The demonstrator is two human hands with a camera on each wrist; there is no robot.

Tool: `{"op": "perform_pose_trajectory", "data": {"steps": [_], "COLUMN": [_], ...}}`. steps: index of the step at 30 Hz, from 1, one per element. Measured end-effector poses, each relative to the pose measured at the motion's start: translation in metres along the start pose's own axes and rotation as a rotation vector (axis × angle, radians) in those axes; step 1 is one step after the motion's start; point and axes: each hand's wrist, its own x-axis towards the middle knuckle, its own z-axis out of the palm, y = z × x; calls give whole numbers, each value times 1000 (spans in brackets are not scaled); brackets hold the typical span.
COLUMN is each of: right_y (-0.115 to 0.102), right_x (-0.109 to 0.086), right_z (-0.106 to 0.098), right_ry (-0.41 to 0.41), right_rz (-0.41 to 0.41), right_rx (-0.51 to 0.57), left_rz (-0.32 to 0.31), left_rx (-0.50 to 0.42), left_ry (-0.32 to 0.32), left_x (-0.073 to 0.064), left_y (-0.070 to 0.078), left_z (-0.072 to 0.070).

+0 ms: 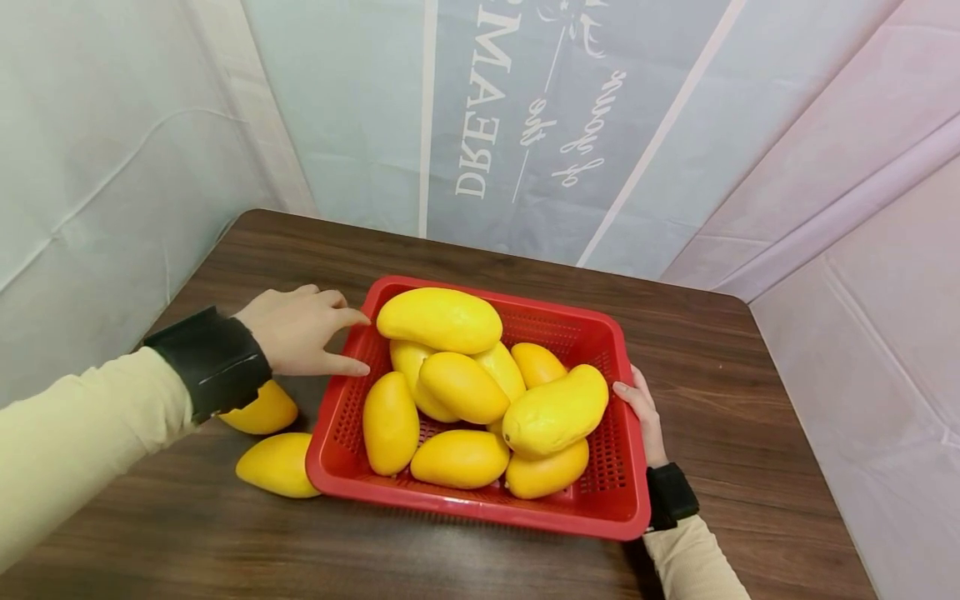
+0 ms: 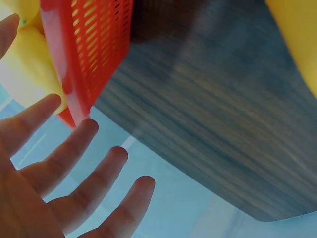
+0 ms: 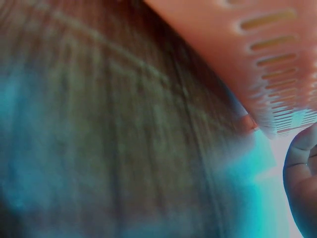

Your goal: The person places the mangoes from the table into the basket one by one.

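Note:
A red plastic basket (image 1: 480, 507) with slotted walls holds several yellow mangoes (image 1: 459, 459), some heaped on others. Two longer yellow fruits (image 1: 439, 321) lie on top of the pile. My right hand (image 1: 647, 415) grips the basket's right rim, thumb over the edge; in the right wrist view its curled fingers (image 3: 299, 181) show beside the slotted wall. At the left rim, my left hand (image 1: 300, 332) reaches with thumb and index finger extended. The left wrist view shows its fingers (image 2: 111, 166) spread, fingertips right by the basket's rim (image 2: 62, 64).
Two mangoes (image 1: 279, 467) lie on the dark wooden table (image 1: 720, 400) left of the basket, one partly under the left wrist and the other partly behind the rim. Beyond the table's far edge hangs a printed curtain (image 1: 495, 108), with pale fabric walls at both sides.

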Motion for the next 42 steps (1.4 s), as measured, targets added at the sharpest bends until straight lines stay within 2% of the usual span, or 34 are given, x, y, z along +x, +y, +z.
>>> {"op": "perform_pose_trajectory", "data": {"steps": [5,13,21,25,29,33,38,42], "right_y": [1,1,1,1,1,1,0,0], "right_x": [0,-2,0,0,-1,-1,-1,-1], "right_z": [-2,0,-1,0,0,1,2,2], "right_ry": [-15,-1,-28,-18,-22,-21,-5,5], "right_rz": [-6,15,4,8,12,18,29,32], "right_rx": [7,-3,15,13,20,22,16,17], "left_rz": [-5,-18,23,31,67,110,144,142], "left_rx": [-5,-27,-121,-161,-204,-227,-178,-143], "left_ry": [-11,-86,-102,-102,-107,-85,-31,10], "left_x": [-11,-29,-48,-57,-63,-70,-73,-74], "left_y": [-5,-8,-13,-15,-16,-16,-16,-13], "left_z": [5,17,41,48,55,64,78,87]}}
